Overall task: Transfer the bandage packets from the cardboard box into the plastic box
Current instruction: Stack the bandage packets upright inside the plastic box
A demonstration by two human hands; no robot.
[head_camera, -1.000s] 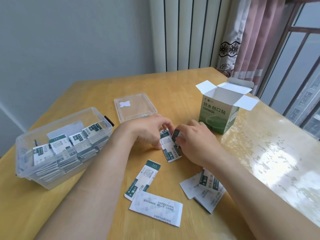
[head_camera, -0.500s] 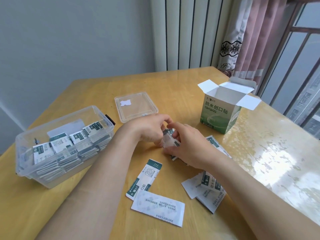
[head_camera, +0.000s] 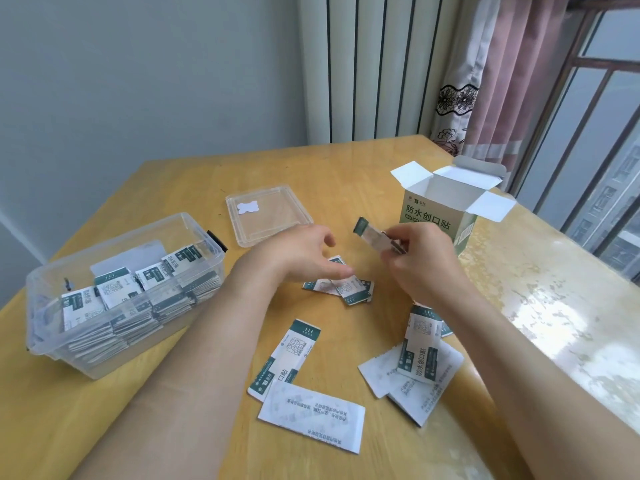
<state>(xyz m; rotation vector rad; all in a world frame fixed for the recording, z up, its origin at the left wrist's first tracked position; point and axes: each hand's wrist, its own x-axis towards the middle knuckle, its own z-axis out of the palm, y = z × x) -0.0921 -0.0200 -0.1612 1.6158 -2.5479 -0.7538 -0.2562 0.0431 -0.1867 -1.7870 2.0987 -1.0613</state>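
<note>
My right hand [head_camera: 420, 263] pinches a small stack of green-and-white bandage packets [head_camera: 372, 235], lifted above the table in front of the green cardboard box [head_camera: 438, 216], whose flaps stand open. My left hand [head_camera: 299, 252] hovers open, fingers spread, over a few packets [head_camera: 349, 289] lying on the table. More packets lie loose near me: one pile [head_camera: 417, 362] under my right forearm and two packets [head_camera: 294, 355] in the middle. The clear plastic box [head_camera: 45, 292] at the left is packed with several rows of packets.
The clear lid [head_camera: 266, 213] of the plastic box lies flat behind my left hand. The wooden table [head_camera: 180, 188] meets a grey wall at the back, with a white radiator, a pink curtain and a barred window at the right.
My right hand has lifted a stack of packets off the table and up toward the cardboard box. My left hand has let go and spread open over the packets left on the table.
</note>
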